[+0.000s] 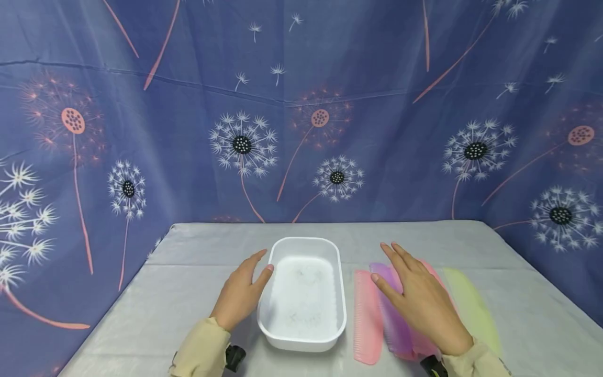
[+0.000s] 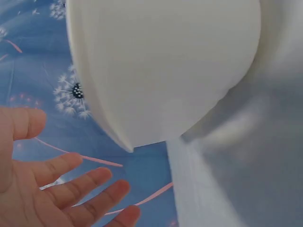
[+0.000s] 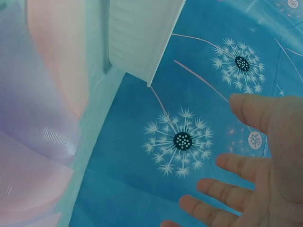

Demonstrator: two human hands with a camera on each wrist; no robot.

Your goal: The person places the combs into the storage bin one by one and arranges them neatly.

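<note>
A white plastic basin (image 1: 308,344) stands on the table; its inside holds nothing but faint grey marks. Beside its left wall is my left hand (image 1: 242,290), fingers spread; the left wrist view shows the palm (image 2: 33,194) apart from the basin (image 2: 165,71). To the right lie several combs: a pink comb (image 1: 367,319), a purple comb (image 1: 395,324), a further pink one partly hidden, and a yellow-green comb (image 1: 473,303). Above these combs hovers my right hand (image 1: 419,298), fingers extended; in the right wrist view the hand (image 3: 255,175) grips nothing.
A grey-white cloth covers the table (image 1: 202,267). Behind it and along both sides hangs a blue curtain (image 1: 377,131) printed with dandelions. The combs lie close together, some overlapping, a short gap from the basin's right wall.
</note>
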